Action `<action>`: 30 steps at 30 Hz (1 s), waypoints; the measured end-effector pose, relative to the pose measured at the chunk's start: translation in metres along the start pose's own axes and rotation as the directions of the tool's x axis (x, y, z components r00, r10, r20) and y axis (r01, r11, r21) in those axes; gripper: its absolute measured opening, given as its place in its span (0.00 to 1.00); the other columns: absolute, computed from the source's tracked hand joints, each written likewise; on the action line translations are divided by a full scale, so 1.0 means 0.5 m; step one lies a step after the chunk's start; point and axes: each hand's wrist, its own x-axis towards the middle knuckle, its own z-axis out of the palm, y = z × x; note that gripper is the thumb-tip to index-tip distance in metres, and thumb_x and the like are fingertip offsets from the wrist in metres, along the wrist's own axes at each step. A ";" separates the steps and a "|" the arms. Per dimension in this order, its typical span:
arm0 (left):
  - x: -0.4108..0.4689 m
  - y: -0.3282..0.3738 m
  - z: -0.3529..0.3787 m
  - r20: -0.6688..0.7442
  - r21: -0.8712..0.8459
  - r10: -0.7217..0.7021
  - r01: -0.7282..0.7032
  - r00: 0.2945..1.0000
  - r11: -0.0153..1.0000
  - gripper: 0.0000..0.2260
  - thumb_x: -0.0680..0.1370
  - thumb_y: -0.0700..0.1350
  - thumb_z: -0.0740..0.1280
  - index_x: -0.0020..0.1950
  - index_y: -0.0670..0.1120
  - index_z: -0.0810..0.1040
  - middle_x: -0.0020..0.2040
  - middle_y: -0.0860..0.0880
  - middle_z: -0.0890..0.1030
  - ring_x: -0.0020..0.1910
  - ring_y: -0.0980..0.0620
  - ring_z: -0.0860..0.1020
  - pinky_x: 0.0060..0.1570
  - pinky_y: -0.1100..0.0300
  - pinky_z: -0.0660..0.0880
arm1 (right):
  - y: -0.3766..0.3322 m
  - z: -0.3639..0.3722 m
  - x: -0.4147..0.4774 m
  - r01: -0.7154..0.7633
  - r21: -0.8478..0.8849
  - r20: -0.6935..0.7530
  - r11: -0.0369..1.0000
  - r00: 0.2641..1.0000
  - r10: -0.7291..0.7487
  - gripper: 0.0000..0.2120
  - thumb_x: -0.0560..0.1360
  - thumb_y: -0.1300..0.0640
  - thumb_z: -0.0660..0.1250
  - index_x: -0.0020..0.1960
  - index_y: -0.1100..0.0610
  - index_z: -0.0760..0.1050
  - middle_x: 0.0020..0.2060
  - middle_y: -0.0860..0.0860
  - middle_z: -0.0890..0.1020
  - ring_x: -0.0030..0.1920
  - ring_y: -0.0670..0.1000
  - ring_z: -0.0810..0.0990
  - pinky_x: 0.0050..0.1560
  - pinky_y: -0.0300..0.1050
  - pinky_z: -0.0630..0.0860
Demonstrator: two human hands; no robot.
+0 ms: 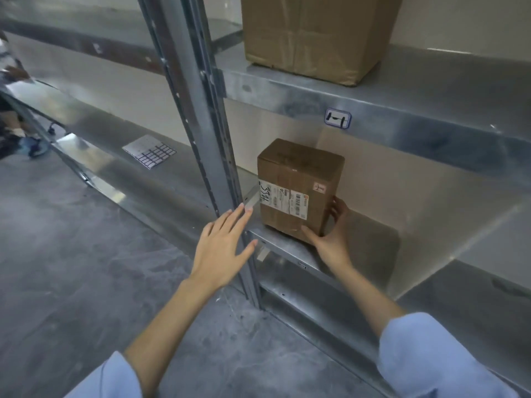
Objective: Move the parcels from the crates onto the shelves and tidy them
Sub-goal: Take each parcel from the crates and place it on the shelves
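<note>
A small parcel (298,179) stood upright on the lower shelf (287,245), just beside the upright post (207,124). Its white shipping label (283,201) carried barcodes and black handwritten digits, too tilted to read surely. The right hand (330,239) gripped its lower right corner, and the left hand (221,242) hovered spread flat before the post. The upper shelf's edge bore a blue-framed tag (338,118) reading "1-1", beneath a large box (313,35).
</note>
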 end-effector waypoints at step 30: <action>-0.025 0.033 -0.096 0.110 -0.052 0.304 -0.300 0.946 0.953 0.35 0.75 0.69 0.42 0.80 0.55 0.54 0.80 0.54 0.56 0.77 0.50 0.59 0.71 0.53 0.58 | -0.143 -0.075 -0.187 -0.286 -0.655 -0.031 0.700 0.935 0.354 0.33 0.78 0.40 0.63 0.78 0.50 0.58 0.75 0.56 0.64 0.73 0.59 0.64 0.68 0.54 0.67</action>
